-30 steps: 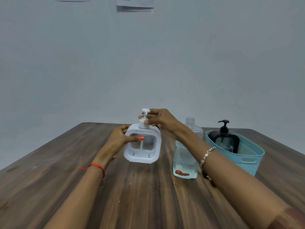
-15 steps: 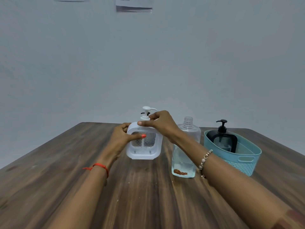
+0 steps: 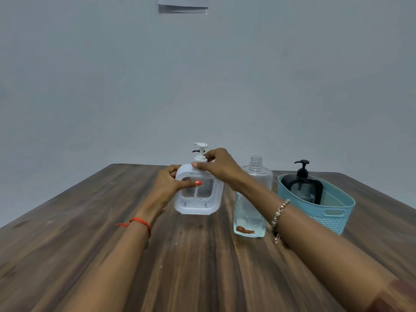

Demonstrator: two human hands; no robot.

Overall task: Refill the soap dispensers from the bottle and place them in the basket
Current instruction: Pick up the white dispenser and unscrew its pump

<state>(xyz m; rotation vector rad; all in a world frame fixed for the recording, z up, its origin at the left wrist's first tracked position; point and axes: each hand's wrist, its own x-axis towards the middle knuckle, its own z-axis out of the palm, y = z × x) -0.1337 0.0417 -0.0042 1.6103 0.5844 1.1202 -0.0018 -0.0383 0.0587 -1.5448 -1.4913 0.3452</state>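
A white soap dispenser [image 3: 198,203] with a clear window stands on the wooden table [image 3: 202,266] at the middle. My left hand [image 3: 171,185] grips its left side, thumb across the window. My right hand [image 3: 218,165] pinches the collar of its white pump [image 3: 200,152] at the top. To the right stands a clear refill bottle [image 3: 249,221] with no cap and a little liquid at the bottom; my right forearm crosses in front of it. A black dispenser [image 3: 302,185] stands inside the light blue basket [image 3: 333,212] at the right.
Behind the white dispenser a small black pump head [image 3: 195,151] peeks out; what it belongs to is hidden. A grey wall rises behind the table, with papers [image 3: 182,5] pinned at the top. Bare wood lies in front of and left of the dispenser.
The white dispenser has gone from tilted and lifted to upright on the table. My right hand has shifted from the pump stem down to its collar, and the pump head has turned.
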